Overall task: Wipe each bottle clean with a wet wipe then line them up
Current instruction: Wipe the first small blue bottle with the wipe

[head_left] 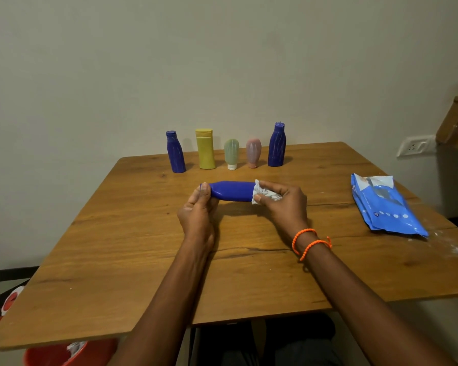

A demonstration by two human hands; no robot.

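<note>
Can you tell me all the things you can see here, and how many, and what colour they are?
standing blue bottles: 2, blue, at the two ends of the back row
yellow bottle: 1, yellow, back row
green tube: 1, pale green, back row, cap down
pink tube: 1, pink, back row
held blue bottle: 1, blue, lying sideways between the hands
wet wipe: 1, white, wrapped on its right end
wipes pack: 1, blue, table's right side
table: 1, brown wood
red bucket: 1, below the table
left hand: holds cap end
right hand: grips wipe
</note>
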